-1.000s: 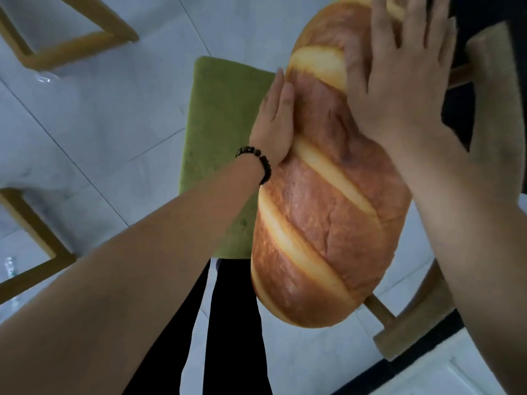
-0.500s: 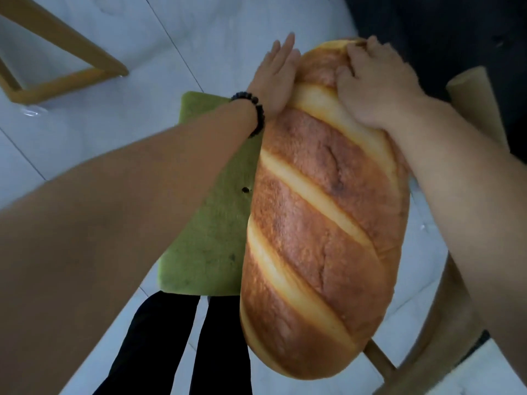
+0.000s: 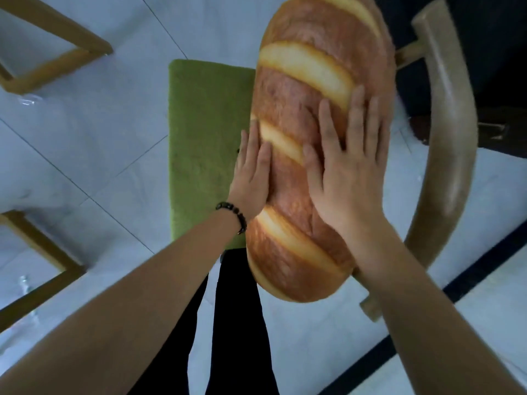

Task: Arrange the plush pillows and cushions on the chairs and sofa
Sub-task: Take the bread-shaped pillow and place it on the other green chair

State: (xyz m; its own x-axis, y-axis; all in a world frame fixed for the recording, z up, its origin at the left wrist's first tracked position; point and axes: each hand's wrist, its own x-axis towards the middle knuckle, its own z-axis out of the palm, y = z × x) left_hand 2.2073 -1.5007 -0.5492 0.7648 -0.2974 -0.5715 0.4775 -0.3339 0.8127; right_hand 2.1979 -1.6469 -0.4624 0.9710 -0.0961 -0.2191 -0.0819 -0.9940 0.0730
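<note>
A long plush pillow shaped like a loaf of bread [image 3: 308,64] lies lengthwise on a chair, over the right side of a green seat cushion [image 3: 205,143]. My left hand [image 3: 252,178], with a dark bead bracelet on the wrist, presses flat against the pillow's left flank with straight fingers. My right hand [image 3: 348,166] rests flat on top of the pillow's middle, fingers spread and straight. The curved wooden backrest [image 3: 447,155] of the chair runs along the pillow's right side. The pillow's near end hangs past the seat's front edge.
Pale tiled floor [image 3: 99,132] surrounds the chair. Wooden frames of other furniture stand at the upper left [image 3: 65,61] and lower left [image 3: 42,252]. My dark trouser legs [image 3: 233,323] are right at the seat's front. A dark strip crosses the floor at lower right.
Both hands have slid from the pillow's far end back toward its middle, and the right hand's fingers have flattened out. The camera view has shifted, showing more of the backrest.
</note>
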